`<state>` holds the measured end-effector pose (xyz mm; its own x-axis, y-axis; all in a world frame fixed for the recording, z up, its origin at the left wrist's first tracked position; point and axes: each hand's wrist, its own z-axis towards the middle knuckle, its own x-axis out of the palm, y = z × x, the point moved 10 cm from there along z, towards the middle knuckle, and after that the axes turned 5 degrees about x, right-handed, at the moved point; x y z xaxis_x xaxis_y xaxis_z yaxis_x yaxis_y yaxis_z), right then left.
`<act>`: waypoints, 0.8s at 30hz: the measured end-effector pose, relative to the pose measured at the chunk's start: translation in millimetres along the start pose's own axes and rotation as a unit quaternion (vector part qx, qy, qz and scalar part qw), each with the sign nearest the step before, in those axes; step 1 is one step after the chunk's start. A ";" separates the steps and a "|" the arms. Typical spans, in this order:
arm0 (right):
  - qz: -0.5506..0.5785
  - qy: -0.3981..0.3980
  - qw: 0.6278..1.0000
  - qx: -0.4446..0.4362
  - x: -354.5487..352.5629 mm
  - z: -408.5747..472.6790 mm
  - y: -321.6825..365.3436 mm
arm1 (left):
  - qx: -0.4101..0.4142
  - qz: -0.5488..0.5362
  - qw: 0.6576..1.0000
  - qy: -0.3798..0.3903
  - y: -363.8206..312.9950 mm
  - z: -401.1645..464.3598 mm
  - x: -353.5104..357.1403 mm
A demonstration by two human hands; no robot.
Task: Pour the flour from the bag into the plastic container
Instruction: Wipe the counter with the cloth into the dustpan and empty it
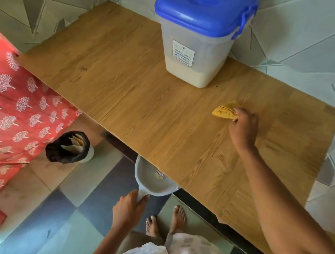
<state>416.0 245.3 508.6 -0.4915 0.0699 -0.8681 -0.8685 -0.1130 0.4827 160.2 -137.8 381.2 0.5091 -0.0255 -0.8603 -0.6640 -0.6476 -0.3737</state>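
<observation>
The lidded plastic container (pixel 206 43), part-full of flour and likely heavy, stands beyond her right hand (pixel 243 129) gripping a soft yellow cloth (pixel 224 112); left hand (pixel 127 208) clutches a dustpan (pixel 152 178). Lift it from underneath.

A white label (pixel 183 52) on the front wall of the container (pixel 201 64) bears several lines of small dark capitals under a faint logo; the print is too blurred to read. A sticker (pixel 159 174) inside the dustpan (pixel 150 180) is likewise illegible.
</observation>
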 end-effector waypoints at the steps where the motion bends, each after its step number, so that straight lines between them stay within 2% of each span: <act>1: -0.012 0.014 0.999 0.026 5.3 2.2 -10.7 | 0.004 -0.002 1.000 0.000 -2.6 -2.1 0.7; 3: -0.023 0.040 0.998 0.032 18.0 -17.3 -7.4 | 0.014 0.000 1.000 0.001 -6.8 -5.3 2.4; 6: 0.015 0.093 0.994 -0.055 37.0 -95.4 38.0 | 0.018 -0.001 1.000 0.010 -9.0 -10.6 5.0; 9: 0.077 0.228 0.960 -0.140 58.4 -184.6 83.3 | 0.026 0.005 0.999 0.018 -14.0 -16.3 9.3; 11: 0.118 0.272 0.946 -0.132 64.5 -210.4 87.1 | 0.032 0.013 0.999 0.018 -17.8 -18.7 11.1; 13: 0.162 0.244 0.951 -0.098 49.1 -206.0 75.9 | 0.030 0.016 0.999 0.026 -19.0 -22.2 15.5; 16: 0.163 0.136 0.976 -0.054 6.1 -153.4 42.2 | 0.033 0.016 0.999 0.028 -23.4 -28.7 18.9; 19: 0.068 0.010 0.997 -0.038 -34.5 -68.7 4.1 | 0.026 0.016 0.999 0.029 -29.8 -36.3 26.2; 21: 0.000 -0.053 0.998 -0.015 -49.0 -7.0 -29.3 | 0.010 0.010 1.000 0.019 -35.7 -43.0 30.0; 24: -0.081 -0.079 0.993 0.034 -54.5 68.5 -77.0 | -0.009 0.013 1.000 0.021 -39.6 -47.7 41.4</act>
<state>505.2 318.1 526.7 -0.3437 0.2374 -0.9086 -0.9370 -0.0216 0.3488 233.7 -149.5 376.8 0.5151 -0.0748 -0.8539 -0.6675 -0.6599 -0.3449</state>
